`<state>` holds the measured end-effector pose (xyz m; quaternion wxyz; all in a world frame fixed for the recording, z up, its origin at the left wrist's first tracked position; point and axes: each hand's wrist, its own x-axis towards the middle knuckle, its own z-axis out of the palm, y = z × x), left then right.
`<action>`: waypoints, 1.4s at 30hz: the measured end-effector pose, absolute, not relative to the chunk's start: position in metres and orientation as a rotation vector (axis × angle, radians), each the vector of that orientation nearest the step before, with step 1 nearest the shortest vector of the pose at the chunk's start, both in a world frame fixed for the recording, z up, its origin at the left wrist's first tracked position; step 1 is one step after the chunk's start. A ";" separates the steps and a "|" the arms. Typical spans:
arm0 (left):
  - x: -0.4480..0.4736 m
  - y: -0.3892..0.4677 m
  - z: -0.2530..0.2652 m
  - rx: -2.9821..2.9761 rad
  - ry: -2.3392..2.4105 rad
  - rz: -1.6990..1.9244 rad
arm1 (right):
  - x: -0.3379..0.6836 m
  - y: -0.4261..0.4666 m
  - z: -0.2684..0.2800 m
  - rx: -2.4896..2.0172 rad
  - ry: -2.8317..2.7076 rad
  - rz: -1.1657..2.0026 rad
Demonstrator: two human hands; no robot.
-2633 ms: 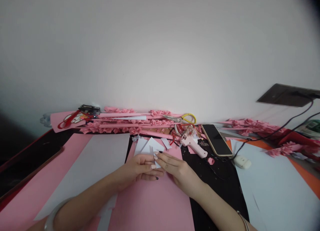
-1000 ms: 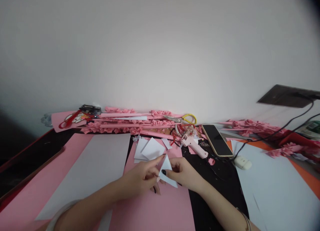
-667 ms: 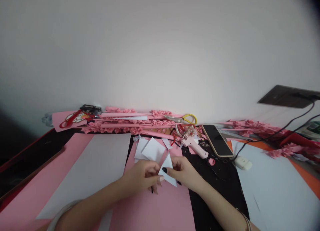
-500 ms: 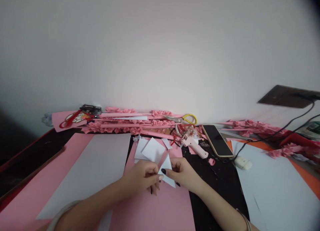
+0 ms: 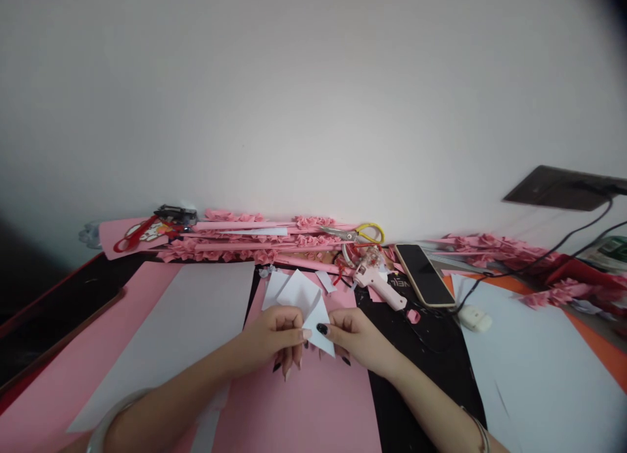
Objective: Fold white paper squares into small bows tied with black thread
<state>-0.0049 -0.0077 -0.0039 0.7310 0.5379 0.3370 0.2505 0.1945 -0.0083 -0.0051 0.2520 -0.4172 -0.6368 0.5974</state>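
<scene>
A small white piece of paper is held between my two hands above a pink sheet. My left hand pinches its left edge between thumb and fingers. On the right edge, my right hand grips the same paper, with the dark-nailed thumb lying on top. The paper looks bent or folded near its upper part. Just behind it, several white paper squares lie loosely stacked on the pink sheet, partly hidden by my left hand and the held paper.
A pink glue gun, a phone and yellow-handled scissors lie behind and to the right. Pink paper flowers line the wall. Large white sheets flank the work area; a white case rests at right, near black cables.
Both hands have shifted slightly with the paper, the left one a little leftward. The held paper has turned and is less folded over, showing more of its white face.
</scene>
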 end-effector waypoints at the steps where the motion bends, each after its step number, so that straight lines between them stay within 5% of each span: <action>1: -0.005 -0.007 -0.004 1.182 0.748 0.570 | 0.194 -0.009 -0.005 -1.150 -1.750 1.603; 17: -0.006 -0.007 0.003 1.215 0.822 0.733 | 0.195 -0.009 -0.002 -1.187 -1.824 1.582; 23: -0.006 -0.011 0.004 1.248 0.749 0.547 | 0.196 -0.006 0.002 -1.005 -1.759 1.802; 42: -0.009 -0.011 0.003 1.225 0.614 0.296 | 0.196 -0.005 -0.007 -1.029 -1.526 1.726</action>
